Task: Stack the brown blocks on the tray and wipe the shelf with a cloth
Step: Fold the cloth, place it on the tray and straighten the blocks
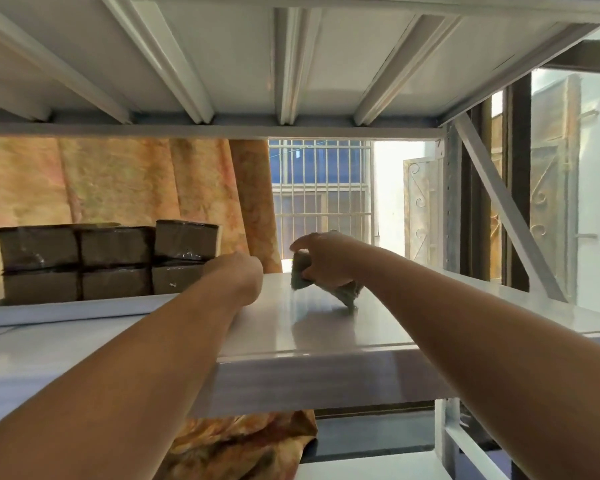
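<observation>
In the middle of the frame your right hand is gripping a grey-green cloth, with the fingers curled around it, and the cloth's lower corner is touching the white shelf. Your left hand is reaching just left of it, but I cannot tell how its fingers are standing. At the left, six brown blocks are sitting in two layers on the white tray.
</observation>
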A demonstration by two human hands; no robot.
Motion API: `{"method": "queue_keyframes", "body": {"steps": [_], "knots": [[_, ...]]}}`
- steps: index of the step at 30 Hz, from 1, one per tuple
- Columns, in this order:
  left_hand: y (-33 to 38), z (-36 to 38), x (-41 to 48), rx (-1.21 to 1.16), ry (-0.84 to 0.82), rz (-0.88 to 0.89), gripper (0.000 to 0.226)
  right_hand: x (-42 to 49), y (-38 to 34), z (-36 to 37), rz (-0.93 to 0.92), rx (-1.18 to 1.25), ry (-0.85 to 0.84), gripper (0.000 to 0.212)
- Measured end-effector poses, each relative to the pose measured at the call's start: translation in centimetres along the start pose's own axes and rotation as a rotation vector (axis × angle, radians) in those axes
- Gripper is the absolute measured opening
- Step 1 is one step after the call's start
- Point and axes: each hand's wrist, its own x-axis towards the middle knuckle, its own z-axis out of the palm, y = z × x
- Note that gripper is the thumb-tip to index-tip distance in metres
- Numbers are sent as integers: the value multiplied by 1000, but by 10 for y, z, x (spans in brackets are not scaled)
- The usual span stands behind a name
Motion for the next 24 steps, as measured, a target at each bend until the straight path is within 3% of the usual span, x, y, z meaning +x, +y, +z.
{"method": "queue_keyframes", "body": {"steps": [5, 9, 16, 18, 20, 24], "knots": [[2, 0, 4, -144, 11, 134, 28, 19, 17, 2, 156, 485, 198, 46], [1, -4, 3, -176, 2, 222, 13, 27, 35, 17, 262, 870, 228, 48], [4, -6, 7, -239, -5, 202, 24, 29, 51, 17, 231, 1098, 45, 51], [5, -5, 7, -253, 9, 195, 26, 26, 50, 16, 226, 1223, -121, 38], [4, -2, 9, -279, 10, 187, 41, 21, 47, 15, 267, 1232, -246, 19], [7, 0, 16, -406, 116, 209, 47, 19, 45, 15, 303, 1239, -241, 1]]}}
